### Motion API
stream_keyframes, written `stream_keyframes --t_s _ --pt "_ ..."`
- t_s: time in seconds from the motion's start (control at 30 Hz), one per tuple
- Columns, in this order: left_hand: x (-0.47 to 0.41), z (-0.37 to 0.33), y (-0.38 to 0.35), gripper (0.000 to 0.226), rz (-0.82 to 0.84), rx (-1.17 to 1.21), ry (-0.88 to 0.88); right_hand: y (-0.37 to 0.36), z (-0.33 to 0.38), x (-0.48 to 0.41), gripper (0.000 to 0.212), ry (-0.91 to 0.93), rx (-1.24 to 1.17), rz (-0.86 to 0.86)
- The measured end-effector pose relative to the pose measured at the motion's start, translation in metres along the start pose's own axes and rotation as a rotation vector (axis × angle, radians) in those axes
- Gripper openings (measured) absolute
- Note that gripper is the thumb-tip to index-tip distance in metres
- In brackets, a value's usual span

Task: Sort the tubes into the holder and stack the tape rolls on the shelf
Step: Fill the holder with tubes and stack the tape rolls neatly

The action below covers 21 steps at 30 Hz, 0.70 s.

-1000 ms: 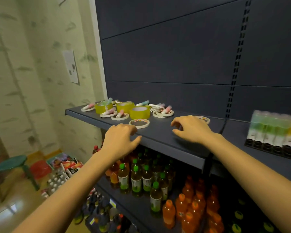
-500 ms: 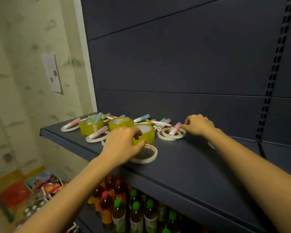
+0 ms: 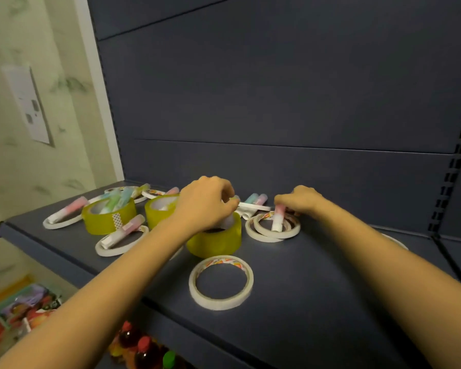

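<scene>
Judging by the clutter, you're barely started: no tube looks sorted, no proper stack, & the holder isn't in view. Far left of the shelf [image 3: 317, 310], a thin white roll [image 3: 54, 225] lies flat w/ a pastel tube [image 3: 71, 210] across it. Next comes a yellow roll [image 3: 104, 225] w/ several tubes stuck in its core, a second thin roll [image 3: 109, 251] in front carrying another tube, & a rear yellow roll [image 3: 157, 213]. Mid-frame, your left hand [image 3: 204, 203] is curled over the front yellow roll [image 3: 214, 242], fingertips at its core; can't tell if they pinch anything. Bottom centre, a lone white roll [image 3: 221, 302] lies flat, untouched. R of centre, two back tubes [image 3: 256, 199] lie by the rear panel, & your right hand [image 3: 300, 201] pinches the top end of the pink-white tube [image 3: 278, 222], which rests across a loose pair of white rolls [image 3: 264, 235]. Far right, an edge roll [image 3: 395, 239] peeks from behind your forearm. Left to do, by my read: approx all tubes to the holder, then every roll stacked
</scene>
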<state>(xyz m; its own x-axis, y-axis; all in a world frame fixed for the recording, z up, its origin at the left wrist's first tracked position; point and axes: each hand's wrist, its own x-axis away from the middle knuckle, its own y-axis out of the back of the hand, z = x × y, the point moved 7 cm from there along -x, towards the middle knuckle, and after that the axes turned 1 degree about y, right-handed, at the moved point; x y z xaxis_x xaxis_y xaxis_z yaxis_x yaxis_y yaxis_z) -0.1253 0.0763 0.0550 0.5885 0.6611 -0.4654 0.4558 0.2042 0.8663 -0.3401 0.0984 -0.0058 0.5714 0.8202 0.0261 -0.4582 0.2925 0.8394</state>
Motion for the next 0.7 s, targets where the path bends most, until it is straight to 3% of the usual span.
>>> stream_keyframes --t_s 0.1,0.37,0.7 --pt "-0.032 0.004 -0.019 0.022 0.095 -0.008 -0.012 0.009 0.008 0.005 0.031 0.080 -0.187 0.016" --pt "-0.107 0.008 -0.092 0.033 0.462 -0.019 -0.064 0.039 0.009 0.034 0.030 0.139 -0.269 -0.176" --pt "-0.124 0.015 -0.124 0.031 0.644 0.353 -0.012 0.035 0.009 0.055 0.029 0.033 -0.281 -0.331"
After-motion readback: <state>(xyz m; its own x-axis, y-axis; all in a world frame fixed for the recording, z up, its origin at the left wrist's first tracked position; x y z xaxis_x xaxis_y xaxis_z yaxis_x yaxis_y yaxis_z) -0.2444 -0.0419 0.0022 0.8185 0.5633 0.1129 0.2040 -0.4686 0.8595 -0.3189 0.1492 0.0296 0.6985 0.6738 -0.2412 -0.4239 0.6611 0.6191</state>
